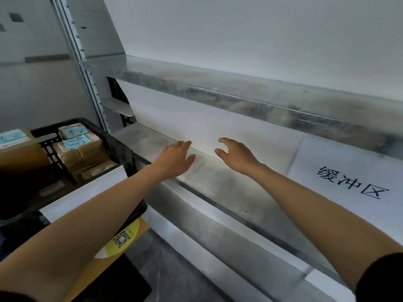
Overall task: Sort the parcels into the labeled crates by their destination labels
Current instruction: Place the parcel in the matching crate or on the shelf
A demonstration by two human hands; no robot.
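Both my arms reach forward over a grey metal shelf (209,182). My left hand (174,158) hovers over the shelf with fingers relaxed and holds nothing. My right hand (236,154) is beside it, fingers loosely spread, also empty. At the left a black plastic crate (113,140) holds brown cardboard parcels (82,151) with blue handwritten labels (75,140). Another brown parcel (19,149) with a blue label lies at the far left edge.
A white paper sign (349,179) with black Chinese characters lies on the shelf at right. An upper metal shelf (239,99) hangs just above my hands. A yellow box with a QR code (122,238) lies low under the crate. A perforated shelf post (87,68) stands at left.
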